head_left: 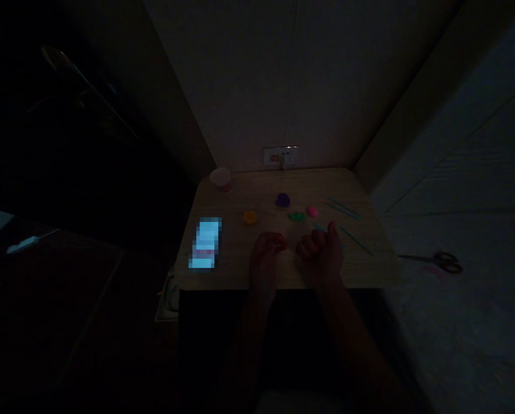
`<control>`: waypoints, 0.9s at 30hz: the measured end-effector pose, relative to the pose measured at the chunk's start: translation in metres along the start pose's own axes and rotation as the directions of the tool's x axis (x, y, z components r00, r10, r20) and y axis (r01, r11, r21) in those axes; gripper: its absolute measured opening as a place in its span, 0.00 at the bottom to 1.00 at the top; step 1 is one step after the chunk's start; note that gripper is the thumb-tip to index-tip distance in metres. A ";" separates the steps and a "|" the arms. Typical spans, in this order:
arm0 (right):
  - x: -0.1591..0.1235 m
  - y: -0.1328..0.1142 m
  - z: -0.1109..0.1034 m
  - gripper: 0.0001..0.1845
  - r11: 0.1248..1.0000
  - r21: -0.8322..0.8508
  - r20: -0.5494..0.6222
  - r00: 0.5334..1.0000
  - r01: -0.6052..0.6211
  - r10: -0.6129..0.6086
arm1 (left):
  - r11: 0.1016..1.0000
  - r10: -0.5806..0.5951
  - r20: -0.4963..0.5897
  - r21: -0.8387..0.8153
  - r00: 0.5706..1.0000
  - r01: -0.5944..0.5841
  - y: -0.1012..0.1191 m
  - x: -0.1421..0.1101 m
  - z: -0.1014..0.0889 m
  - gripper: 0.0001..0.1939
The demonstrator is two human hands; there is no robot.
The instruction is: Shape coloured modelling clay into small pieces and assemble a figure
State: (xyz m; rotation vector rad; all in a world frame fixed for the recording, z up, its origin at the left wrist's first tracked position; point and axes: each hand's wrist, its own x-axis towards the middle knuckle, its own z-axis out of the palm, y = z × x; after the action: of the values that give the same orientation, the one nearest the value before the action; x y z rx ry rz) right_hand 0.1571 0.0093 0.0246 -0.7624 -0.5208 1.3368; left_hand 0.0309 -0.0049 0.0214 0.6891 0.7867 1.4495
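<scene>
In dim light, my left hand (264, 261) is over the front of the small wooden table (227, 273), its fingers curled together. A reddish spot shows at its fingertips, too dark to make out. To its right, my right hand (322, 256) is closed in a fist with the thumb up; what lies inside is hidden. A blue stick (319, 227) shows just behind that fist; I cannot tell whether they touch. Beyond the hands lie a green lump (297, 217), a pink lump (312, 211), a purple lump (283, 200) and an orange lump (250, 218).
A lit phone (206, 243) lies at the table's left, with a paper cup (221, 179) at the back left corner. Thin blue-green sticks (356, 240) are at the right. Scissors (447, 262) lie beyond the right edge. A wall socket (280, 156) is behind.
</scene>
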 end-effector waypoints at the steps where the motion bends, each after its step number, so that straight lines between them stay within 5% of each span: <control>1: 0.001 0.001 0.000 0.39 0.999 -0.035 0.063 0.997 -0.041 0.043 | 0.999 0.037 -0.018 0.033 0.999 -0.036 0.000 0.000 -0.001 0.16; 4: 0.000 0.001 0.001 0.43 0.981 -0.184 0.184 0.978 -0.065 0.100 | 0.961 0.203 -0.026 0.199 0.979 -0.194 0.005 -0.004 -0.001 0.14; 7: -0.005 -0.001 0.004 0.52 0.927 -0.368 0.288 0.957 0.072 0.040 | 0.855 0.309 0.133 0.394 0.942 -0.336 0.015 -0.009 0.005 0.10; 10: -0.011 -0.007 0.007 0.57 0.867 -0.472 0.391 0.920 0.162 0.041 | 0.794 0.261 0.302 0.472 0.917 -0.382 0.020 -0.010 0.009 0.13; 13: -0.013 -0.013 0.007 0.59 0.885 -0.451 0.424 0.900 0.115 0.100 | 0.791 0.192 0.354 0.496 0.915 -0.358 0.016 -0.008 0.006 0.16; 16: -0.011 -0.015 0.002 0.61 0.914 -0.402 0.426 0.894 0.048 0.141 | 0.810 0.168 0.318 0.496 0.933 -0.314 0.011 -0.007 0.001 0.18; 22: -0.010 -0.006 0.000 0.58 0.959 -0.246 0.372 0.899 -0.143 0.230 | 0.943 0.182 0.072 0.271 0.981 -0.195 0.006 -0.005 -0.001 0.19; 27: -0.017 0.004 0.006 0.27 0.956 -0.251 0.195 0.959 -0.153 0.205 | 0.964 0.187 0.063 0.178 0.980 -0.195 0.003 -0.001 -0.006 0.22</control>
State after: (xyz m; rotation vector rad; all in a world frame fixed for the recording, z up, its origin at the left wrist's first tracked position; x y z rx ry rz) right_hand 0.1470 -0.0059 0.0274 -0.8756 -0.8113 1.5578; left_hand 0.0244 -0.0064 0.0201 0.9583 0.8435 1.5402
